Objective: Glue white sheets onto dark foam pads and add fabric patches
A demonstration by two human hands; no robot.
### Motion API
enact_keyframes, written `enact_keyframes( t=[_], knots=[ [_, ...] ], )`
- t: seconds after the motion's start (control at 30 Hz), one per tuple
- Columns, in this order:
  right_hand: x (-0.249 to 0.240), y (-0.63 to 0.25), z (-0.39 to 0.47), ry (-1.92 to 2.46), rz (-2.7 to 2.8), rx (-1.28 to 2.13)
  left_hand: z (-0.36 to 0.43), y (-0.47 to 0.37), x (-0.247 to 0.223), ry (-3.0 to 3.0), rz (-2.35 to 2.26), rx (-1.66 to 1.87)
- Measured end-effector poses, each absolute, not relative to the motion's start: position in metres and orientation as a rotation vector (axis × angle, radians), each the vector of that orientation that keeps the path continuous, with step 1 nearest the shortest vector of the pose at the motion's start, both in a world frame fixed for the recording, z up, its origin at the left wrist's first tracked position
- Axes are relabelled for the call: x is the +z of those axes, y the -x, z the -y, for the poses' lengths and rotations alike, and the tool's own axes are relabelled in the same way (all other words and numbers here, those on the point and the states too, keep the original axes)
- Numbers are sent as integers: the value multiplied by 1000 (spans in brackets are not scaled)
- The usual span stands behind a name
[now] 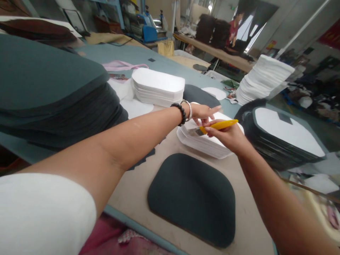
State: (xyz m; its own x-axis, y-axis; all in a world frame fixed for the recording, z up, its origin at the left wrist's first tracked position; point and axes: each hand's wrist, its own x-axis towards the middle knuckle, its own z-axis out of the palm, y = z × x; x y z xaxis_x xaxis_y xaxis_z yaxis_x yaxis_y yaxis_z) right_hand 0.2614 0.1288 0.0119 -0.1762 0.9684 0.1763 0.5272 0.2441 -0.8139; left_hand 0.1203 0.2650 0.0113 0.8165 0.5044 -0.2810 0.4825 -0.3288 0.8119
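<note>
A left hand (201, 111) reaches over a white stack (204, 147), fingers part-spread — any grip cannot be told — as the right hand's (230, 136) fingers close around a yellow-handled brush (224, 124), bristles pointing left above it. On the blue counter (92, 53), dark sheets (79, 106) pile leftmost, a dark panel (191, 198) mid-frame; across the room, a person (234, 32) appears near another counter (216, 50).

**Colour round the dial**

Blue machine (150, 33) up at twelve, yellow cloth (166, 49) just beside it! Pink strap (123, 66) between ten and eleven. At one, a worker (233, 32) in red, by dark piles (206, 30) on a long table (223, 54). And a red banner (330, 36), high at two!
</note>
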Motion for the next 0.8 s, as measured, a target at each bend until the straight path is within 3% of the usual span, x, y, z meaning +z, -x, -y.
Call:
enact_keyframes(
  t=[0.33,0.57,0.8],
  knots=[
    [33,-444,-74,1922,1429,775,-212,-136,-5,-2971,-751,63],
    [41,-423,-129,1970,1324,122,-194,-143,-12,-3067,-744,175],
    [11,-389,-122,2177,1292,-47,-198,-144,-20,-3074,-743,273]
  ],
)
